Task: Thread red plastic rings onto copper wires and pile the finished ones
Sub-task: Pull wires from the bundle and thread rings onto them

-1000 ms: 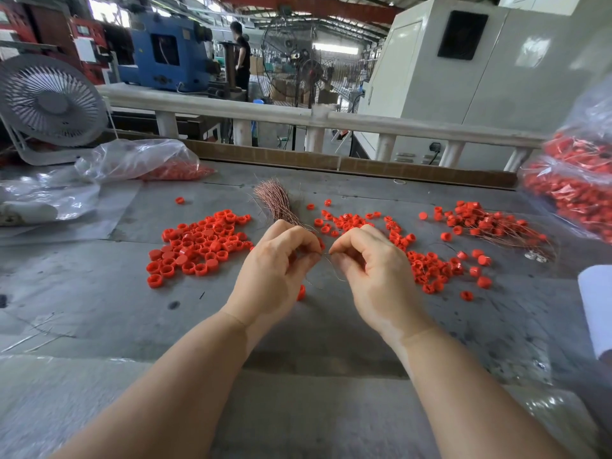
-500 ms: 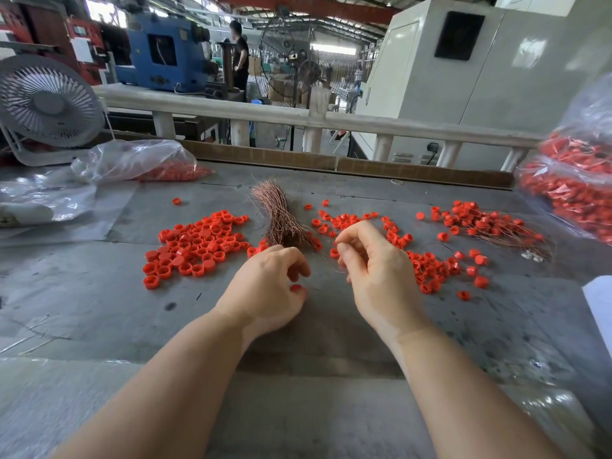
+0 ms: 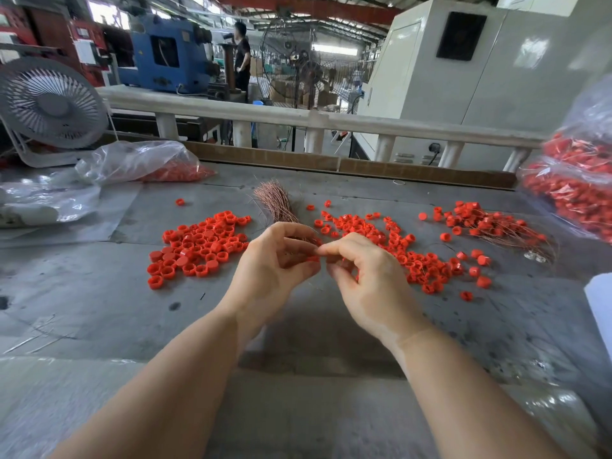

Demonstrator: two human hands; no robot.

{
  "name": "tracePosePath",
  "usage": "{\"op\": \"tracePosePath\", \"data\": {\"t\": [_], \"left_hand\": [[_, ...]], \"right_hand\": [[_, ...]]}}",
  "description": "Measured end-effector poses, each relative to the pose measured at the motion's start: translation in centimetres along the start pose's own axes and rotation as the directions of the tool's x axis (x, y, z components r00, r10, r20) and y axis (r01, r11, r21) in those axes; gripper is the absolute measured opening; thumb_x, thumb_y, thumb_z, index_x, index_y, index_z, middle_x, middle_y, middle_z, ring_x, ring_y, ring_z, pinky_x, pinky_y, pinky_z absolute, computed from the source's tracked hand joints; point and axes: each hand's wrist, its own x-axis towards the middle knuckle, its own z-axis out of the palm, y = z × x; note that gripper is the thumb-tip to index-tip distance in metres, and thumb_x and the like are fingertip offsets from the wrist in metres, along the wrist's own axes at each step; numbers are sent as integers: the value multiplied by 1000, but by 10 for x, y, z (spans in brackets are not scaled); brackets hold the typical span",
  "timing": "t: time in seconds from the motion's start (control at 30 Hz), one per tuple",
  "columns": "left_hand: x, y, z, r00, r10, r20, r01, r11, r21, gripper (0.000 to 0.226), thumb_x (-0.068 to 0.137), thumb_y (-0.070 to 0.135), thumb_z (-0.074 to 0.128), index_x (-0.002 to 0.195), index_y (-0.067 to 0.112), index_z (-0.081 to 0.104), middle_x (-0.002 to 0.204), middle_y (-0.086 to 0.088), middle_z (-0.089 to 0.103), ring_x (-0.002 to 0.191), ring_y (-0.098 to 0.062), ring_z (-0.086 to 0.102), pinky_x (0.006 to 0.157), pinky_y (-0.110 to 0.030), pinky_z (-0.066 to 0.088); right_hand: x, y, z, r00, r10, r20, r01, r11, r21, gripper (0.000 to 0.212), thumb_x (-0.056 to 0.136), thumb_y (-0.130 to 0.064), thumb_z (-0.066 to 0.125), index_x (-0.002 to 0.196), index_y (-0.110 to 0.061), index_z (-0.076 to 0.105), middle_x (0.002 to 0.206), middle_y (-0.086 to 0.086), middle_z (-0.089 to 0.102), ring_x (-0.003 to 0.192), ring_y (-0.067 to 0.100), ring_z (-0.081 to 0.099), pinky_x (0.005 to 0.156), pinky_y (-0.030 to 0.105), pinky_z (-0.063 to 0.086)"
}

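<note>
The grey worktable (image 3: 99, 299) spreads under both hands and is laid out so each supply sits within a short reach. Far off to the right hand's outer side, bulging clear bags (image 3: 573, 180) hold red parts, apparently bulk stock. Nearer on that side, beyond the fingertips, lies the pile of finished pieces (image 3: 490, 226), rings with copper tails fanned out; it probably sits there so the right hand can drop each done piece with one sweep. Just left of the left hand (image 3: 268, 276) is a heap of loose red rings (image 3: 198, 246), and a second scatter (image 3: 404, 256) lies right behind the right hand (image 3: 367, 283). Straight ahead of both hands, the bundle of copper wires (image 3: 276, 202) points toward them, ends easy to pluck. The left hand's curled fingers pinch a red ring (image 3: 313, 259) at the thumb tip. The right hand meets it, fingertips pinched as if guiding a wire, too thin to see.
</note>
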Motion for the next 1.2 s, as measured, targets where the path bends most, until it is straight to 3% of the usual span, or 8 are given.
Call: {"op": "tracePosePath", "data": {"t": [0.1,0.23,0.4,0.67,0.9,1.07,1.2], "left_hand": [[0,-1,-1,1000,-22,1,22,998,-52,43,74,-15,66,96,21,56,87,-7,66,71,-2,67,68,-12,51],[0,-2,-1,1000,-17,25,17,999,-31,43,73,-11,69,97,23,57,86,-6,68,75,-8,68,71,-15,53],[1,-4,-2,999,-29,31,29,1000,-4,44,72,-9,71,97,24,56,88,-6,67,74,-8,69,71,-15,54],[2,-11,-1,993,-117,14,117,992,41,44,72,-9,72,102,18,55,88,-8,67,79,-17,68,77,-27,55],[4,-13,-2,995,-98,12,97,994,56,45,71,-9,72,98,23,55,84,0,66,74,-10,68,77,-23,55],[2,-13,0,997,-47,65,37,989,144,51,70,-11,72,91,32,54,82,2,61,62,3,63,64,-9,49],[1,-14,1,997,-32,77,15,977,211,56,68,-12,73,90,35,52,81,5,60,62,4,62,67,-12,49]], "right_hand": [[1,-1,-2,999,-36,-4,36,999,35,26,83,4,60,99,-12,72,85,-12,57,78,8,54,75,22,46],[0,-3,-2,998,-60,0,60,997,47,26,84,4,62,102,-12,73,88,-3,63,85,18,61,78,30,50],[1,-3,-2,999,-32,7,32,998,48,12,80,1,67,87,-7,74,81,-7,59,80,16,60,74,32,50],[1,1,-4,999,25,-32,-27,998,-65,10,83,-1,64,83,-9,71,84,-3,62,80,18,59,73,34,48],[0,-3,-2,997,-31,69,34,998,-46,24,81,5,63,98,-11,72,86,-11,56,78,5,51,75,16,42],[0,-1,0,987,-2,164,7,1000,-30,17,87,-2,61,99,-8,71,91,0,63,89,20,59,82,36,47],[1,0,0,985,28,172,-24,999,-24,11,84,-6,66,93,-7,71,84,-6,57,84,19,58,79,35,46]]}}
